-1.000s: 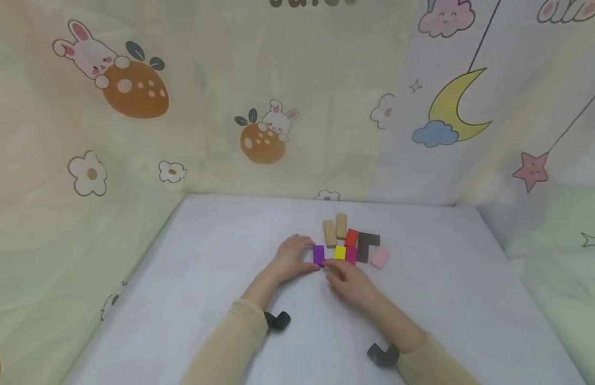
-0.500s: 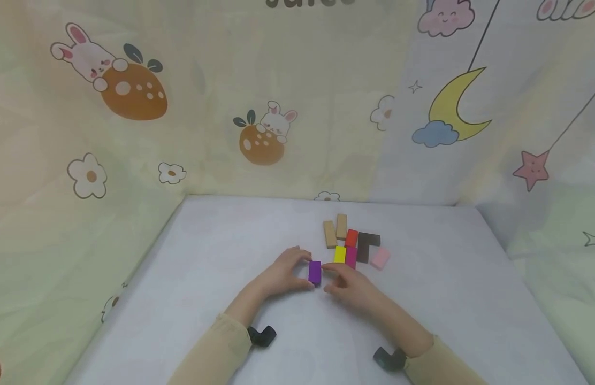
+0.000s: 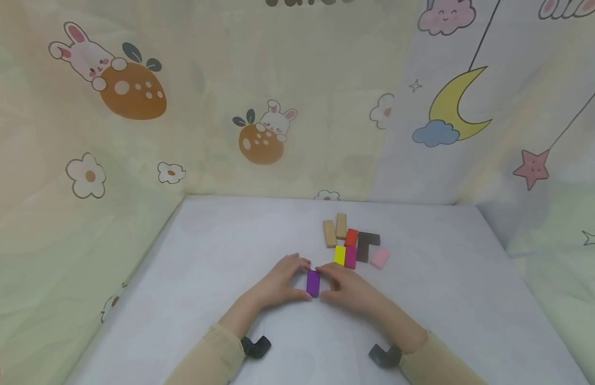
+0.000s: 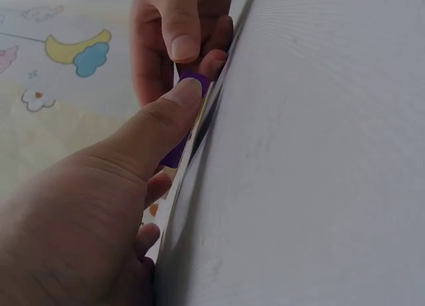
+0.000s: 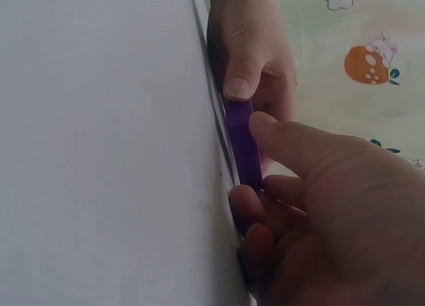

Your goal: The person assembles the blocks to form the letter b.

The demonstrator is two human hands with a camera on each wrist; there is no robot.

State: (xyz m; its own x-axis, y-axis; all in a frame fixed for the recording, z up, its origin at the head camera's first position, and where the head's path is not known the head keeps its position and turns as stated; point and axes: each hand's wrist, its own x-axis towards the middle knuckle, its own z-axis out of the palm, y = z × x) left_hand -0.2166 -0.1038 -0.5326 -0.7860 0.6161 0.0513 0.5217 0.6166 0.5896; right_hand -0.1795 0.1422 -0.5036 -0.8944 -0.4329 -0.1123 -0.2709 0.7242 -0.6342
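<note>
A small purple block (image 3: 313, 283) lies on the white tabletop between the two hands. My left hand (image 3: 283, 280) holds it from the left, thumb at its near end and fingers by its far end. From the right, my right hand (image 3: 348, 286) also holds the block, with thumb and forefinger curved to its two ends. In the left wrist view the left thumb covers much of the purple block (image 4: 194, 76). The right wrist view shows the block (image 5: 242, 143) standing between the right thumb and fingers, the left thumb touching its near end.
Beyond the hands lie a yellow block (image 3: 340, 255), a magenta block (image 3: 350, 258), a red block (image 3: 351, 237), dark brown blocks (image 3: 363, 248), a pink block (image 3: 380, 257) and two plain wooden blocks (image 3: 329, 233). A printed cloth (image 3: 206, 107) hangs behind the table.
The purple block has slid toward the person and slightly left, away from the other blocks. The left hand moved with it, and the right hand has come in closer around its right side.
</note>
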